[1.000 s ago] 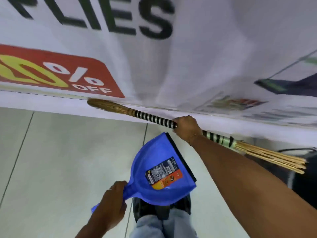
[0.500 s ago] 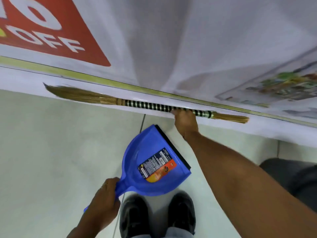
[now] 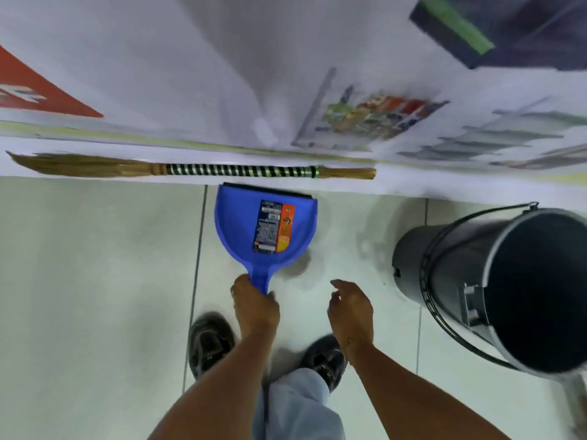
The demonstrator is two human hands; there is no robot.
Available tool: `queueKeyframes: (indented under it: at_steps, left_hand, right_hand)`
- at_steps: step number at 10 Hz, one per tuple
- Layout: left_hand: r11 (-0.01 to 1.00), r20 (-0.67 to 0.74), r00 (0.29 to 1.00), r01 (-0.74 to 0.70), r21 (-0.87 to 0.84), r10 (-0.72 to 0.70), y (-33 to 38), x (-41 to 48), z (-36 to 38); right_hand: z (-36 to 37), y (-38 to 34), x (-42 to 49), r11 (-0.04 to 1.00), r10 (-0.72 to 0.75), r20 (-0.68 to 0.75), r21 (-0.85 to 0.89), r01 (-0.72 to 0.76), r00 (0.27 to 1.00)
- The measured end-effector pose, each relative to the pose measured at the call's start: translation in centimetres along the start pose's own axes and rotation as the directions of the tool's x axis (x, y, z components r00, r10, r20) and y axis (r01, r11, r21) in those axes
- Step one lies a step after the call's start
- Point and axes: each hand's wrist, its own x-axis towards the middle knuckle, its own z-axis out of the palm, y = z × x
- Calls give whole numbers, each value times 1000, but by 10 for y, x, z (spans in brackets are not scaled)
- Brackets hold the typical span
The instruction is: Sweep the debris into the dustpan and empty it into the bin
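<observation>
The blue dustpan (image 3: 266,231) lies flat on the tiled floor (image 3: 95,281), its rubber lip against the foot of the printed wall banner (image 3: 222,74). I see no debris in it, and none on the tiles around it, though the view is blurred. My left hand (image 3: 255,308) grips its handle; my right hand (image 3: 349,308) hangs beside it, fingers loosely spread, holding nothing. The broom (image 3: 197,169) lies along the base of the banner, just beyond the pan's lip, touched by neither hand. The grey bin (image 3: 495,287) stands open off to my right. By my reckoning, sweeping and emptying both remain.
</observation>
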Motion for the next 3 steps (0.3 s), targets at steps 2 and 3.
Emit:
queueKeyframes:
  at_steps: [2, 3]
  left_hand:
    - [994, 125, 991, -51, 95, 39, -13, 21, 31]
    - [967, 107, 993, -80, 242, 55, -9, 12, 18]
  right_hand:
    - [16, 9, 7, 995, 57, -41, 82, -54, 998]
    - [11, 5, -6, 997, 53, -35, 65, -50, 998]
